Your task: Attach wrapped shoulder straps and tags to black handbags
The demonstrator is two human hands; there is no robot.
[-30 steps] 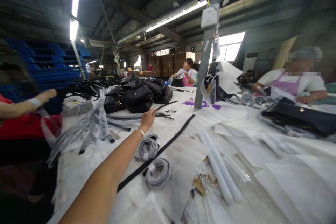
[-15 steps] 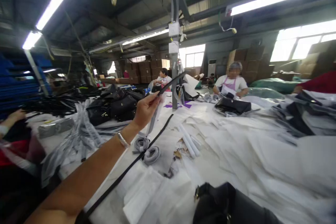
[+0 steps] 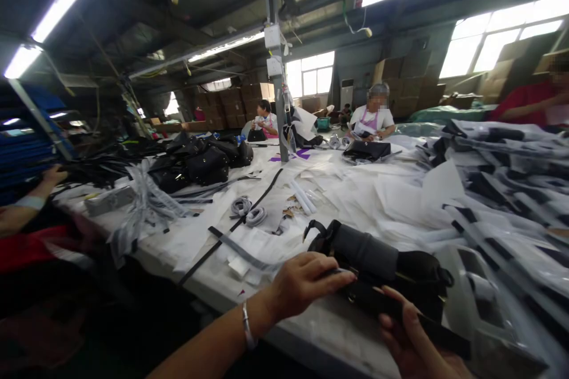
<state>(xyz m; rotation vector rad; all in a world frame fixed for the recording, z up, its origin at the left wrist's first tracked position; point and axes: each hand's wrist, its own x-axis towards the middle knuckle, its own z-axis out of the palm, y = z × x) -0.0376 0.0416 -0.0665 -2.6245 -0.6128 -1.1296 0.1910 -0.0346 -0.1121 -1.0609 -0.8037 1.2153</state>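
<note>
My left hand, with a silver bangle at its wrist, is closed on a strap partly wrapped in cloudy plastic. The strap's black end sticks out to the left above the table. My right hand grips a flat black stretch that looks like the same strap; whether it is one piece is hidden by my fingers. Just behind both hands lies a black bag with gold-coloured fittings. A long black strip runs across the table at left, beside two coiled grey straps.
A white table bears paper sheets, with plastic-wrapped straps and black bags at left. A tape dispenser stands at right near a heap of wrapped straps. A grey post rises mid-table. Co-workers sit around.
My left hand has drawn a strap from the far pile back toward me and lowered it by the black bag. My right hand has come into view, gripping black strap. The view turned right.
</note>
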